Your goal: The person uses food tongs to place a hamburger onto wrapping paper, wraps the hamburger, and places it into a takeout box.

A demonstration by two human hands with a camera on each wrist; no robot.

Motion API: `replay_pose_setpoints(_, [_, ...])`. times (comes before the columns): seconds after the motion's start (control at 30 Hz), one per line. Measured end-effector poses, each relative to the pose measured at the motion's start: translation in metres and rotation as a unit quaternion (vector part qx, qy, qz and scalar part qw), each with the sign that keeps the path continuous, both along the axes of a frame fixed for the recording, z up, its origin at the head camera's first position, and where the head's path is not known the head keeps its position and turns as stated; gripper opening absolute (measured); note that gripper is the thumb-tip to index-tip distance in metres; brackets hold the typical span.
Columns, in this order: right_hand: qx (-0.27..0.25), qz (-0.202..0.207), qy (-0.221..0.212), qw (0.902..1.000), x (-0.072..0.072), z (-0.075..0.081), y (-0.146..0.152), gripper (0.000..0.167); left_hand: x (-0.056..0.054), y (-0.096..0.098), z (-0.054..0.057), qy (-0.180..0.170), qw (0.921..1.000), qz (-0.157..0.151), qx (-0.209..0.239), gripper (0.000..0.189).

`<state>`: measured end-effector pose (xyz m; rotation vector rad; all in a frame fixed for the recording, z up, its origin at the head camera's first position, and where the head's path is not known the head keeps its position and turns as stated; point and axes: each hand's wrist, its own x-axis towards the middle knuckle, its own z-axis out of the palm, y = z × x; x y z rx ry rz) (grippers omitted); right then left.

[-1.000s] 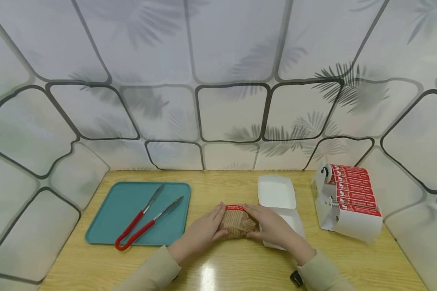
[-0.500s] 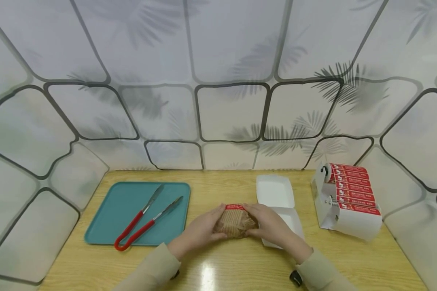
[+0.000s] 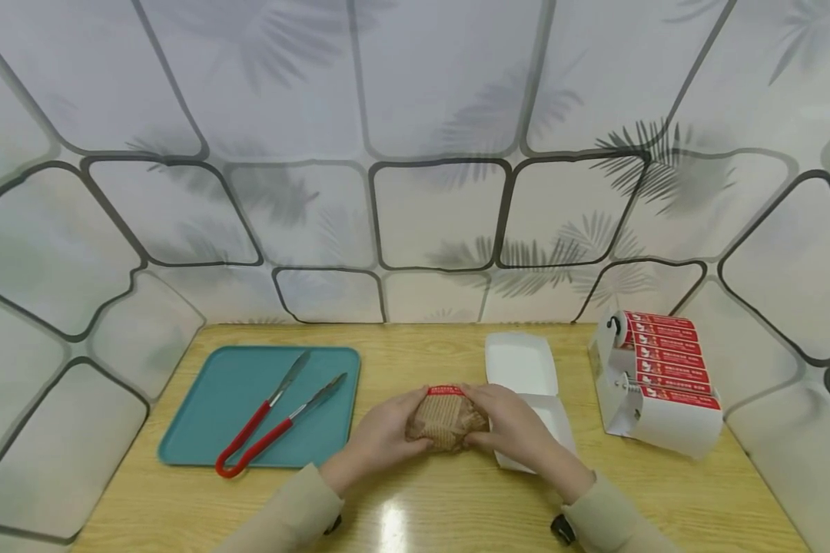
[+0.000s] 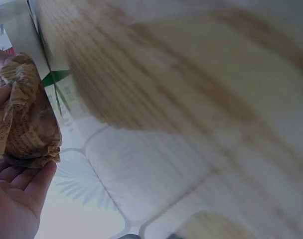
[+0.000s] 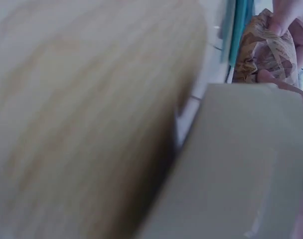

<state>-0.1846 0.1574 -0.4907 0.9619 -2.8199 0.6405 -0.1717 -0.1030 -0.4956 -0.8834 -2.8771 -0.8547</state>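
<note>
A bundle wrapped in brown printed paper (image 3: 446, 421), with a red label strip across its far top edge, is gripped from both sides in the head view. My left hand (image 3: 386, 432) holds its left side, thumb toward me and fingers at the far side. On the right side my right hand (image 3: 513, 427) grips it the same way. Crumpled folds of the wrapped bundle (image 4: 28, 117) show between the hands in the left wrist view. In the right wrist view the thumbs press near the folded paper (image 5: 271, 55). What the paper encloses is hidden.
An opened white clamshell box (image 3: 522, 365) lies beside the right hand, which partly covers it. Red-handled tongs (image 3: 266, 439) rest on a teal tray (image 3: 214, 384) at the left. At the right stands a dispenser with a roll of red labels (image 3: 671, 361). A patterned wall backs the wooden table (image 3: 415, 346).
The fingers have curled further round the wrapped bundle, and it sits a little higher in the head view. Tray, tongs, box and dispenser keep their places.
</note>
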Motion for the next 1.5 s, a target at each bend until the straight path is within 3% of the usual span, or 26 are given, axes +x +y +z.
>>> replay_pose_setpoints(0.17, [0.004,0.000,0.022,0.9998,0.004,0.014,0.004,0.080,0.002,0.002,0.005,0.032,0.9994,-0.009,-0.004,0.083])
replay_pose_setpoints(0.47, [-0.005,-0.005,0.063,0.9980,0.009,0.033,0.027,0.083,0.007,0.022,0.027,0.118,0.9924,-0.031,-0.010,0.085])
replay_pose_setpoints(0.77, [-0.015,0.004,0.083,0.9965,0.016,0.050,0.065,0.085,0.007,0.057,0.039,0.123,0.9910,-0.048,-0.022,0.086])
replay_pose_setpoints(0.93, [-0.011,-0.010,0.052,0.9985,0.021,0.052,0.086,0.083,0.007,0.078,0.036,0.123,0.9904,-0.050,-0.037,0.086])
replay_pose_setpoints(1.2, [0.007,-0.042,0.005,0.9991,0.024,0.042,0.112,0.078,0.005,0.107,0.021,0.111,0.9916,-0.049,-0.047,0.084])
replay_pose_setpoints(1.5, [0.010,-0.049,-0.033,0.9982,0.023,0.027,0.121,0.072,0.003,0.120,0.005,0.054,0.9954,-0.054,-0.058,0.081])
